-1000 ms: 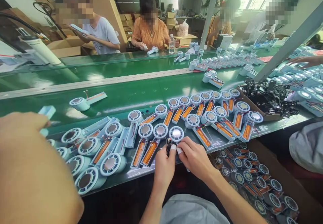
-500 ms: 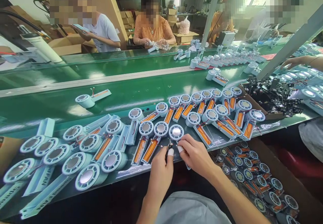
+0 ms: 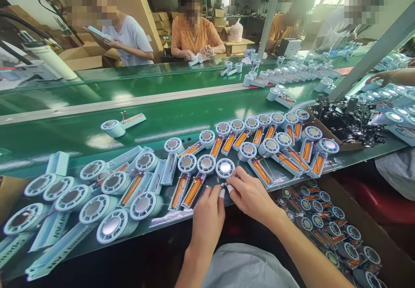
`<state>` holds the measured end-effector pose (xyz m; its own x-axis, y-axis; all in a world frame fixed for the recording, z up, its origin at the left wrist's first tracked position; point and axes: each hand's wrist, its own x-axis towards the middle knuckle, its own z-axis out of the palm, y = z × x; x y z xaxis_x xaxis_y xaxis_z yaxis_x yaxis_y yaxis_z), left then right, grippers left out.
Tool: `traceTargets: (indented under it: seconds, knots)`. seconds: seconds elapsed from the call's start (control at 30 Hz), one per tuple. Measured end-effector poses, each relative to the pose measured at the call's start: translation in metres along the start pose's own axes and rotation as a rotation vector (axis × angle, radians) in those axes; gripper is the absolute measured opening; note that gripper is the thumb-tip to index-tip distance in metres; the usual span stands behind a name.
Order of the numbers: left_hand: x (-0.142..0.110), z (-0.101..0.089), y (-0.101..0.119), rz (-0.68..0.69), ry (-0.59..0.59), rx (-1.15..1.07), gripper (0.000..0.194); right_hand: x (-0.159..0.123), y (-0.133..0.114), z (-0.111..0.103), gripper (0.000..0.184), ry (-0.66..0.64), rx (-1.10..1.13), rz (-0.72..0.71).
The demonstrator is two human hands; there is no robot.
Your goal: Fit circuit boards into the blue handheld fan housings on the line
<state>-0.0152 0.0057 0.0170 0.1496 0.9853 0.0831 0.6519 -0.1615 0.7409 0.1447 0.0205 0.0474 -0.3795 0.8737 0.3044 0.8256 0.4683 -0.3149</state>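
Both my hands meet at the near table edge, just below a light-blue handheld fan (image 3: 225, 168) with a round silver centre. My left hand (image 3: 208, 212) is closed, pinching a small dark circuit board mostly hidden by the fingers. My right hand (image 3: 249, 193) is closed too, its fingertips pressed together against the left ones. What it pinches is too small to make out. White finger covers show on both hands. Left of them lies an open fan handle (image 3: 193, 190) with an orange battery inside, and to the right another such handle (image 3: 260, 172).
Light-blue fans (image 3: 144, 206) crowd the table's left side. A cardboard tray of black circuit boards (image 3: 350, 121) stands at right. Below the edge, a box (image 3: 372, 206) holds many fans. One fan (image 3: 113, 128) lies on the green belt (image 3: 181, 115). Co-workers sit across and at right.
My left fingers have closed in toward the right hand, covering most of the dark circuit board that showed before. Both hands stay by the same fan. The view has shifted slightly.
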Motion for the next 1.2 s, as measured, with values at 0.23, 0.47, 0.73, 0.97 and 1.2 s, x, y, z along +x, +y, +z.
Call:
traceTargets:
  seconds: [0.23,0.47,0.73,0.97,1.2]
  knots:
    - [0.001,0.0,-0.003,0.032,0.011,0.033,0.031,0.001,0.001,-0.003,0.018,-0.013,0.037,0.025]
    - [0.0,0.001,0.0,0.021,-0.012,0.091,0.033,0.003,0.0,-0.003,0.018,-0.021,0.003,0.032]
    - [0.004,-0.007,-0.005,0.062,-0.114,0.039,0.034,0.0,0.001,-0.001,0.016,-0.029,0.061,0.03]
    - [0.011,-0.019,-0.012,0.137,-0.21,-0.057,0.029,-0.005,0.018,0.002,0.017,-0.007,0.281,-0.065]
    - [0.011,-0.023,-0.012,0.154,-0.269,-0.079,0.027,-0.006,0.024,0.006,0.018,0.028,0.35,-0.096]
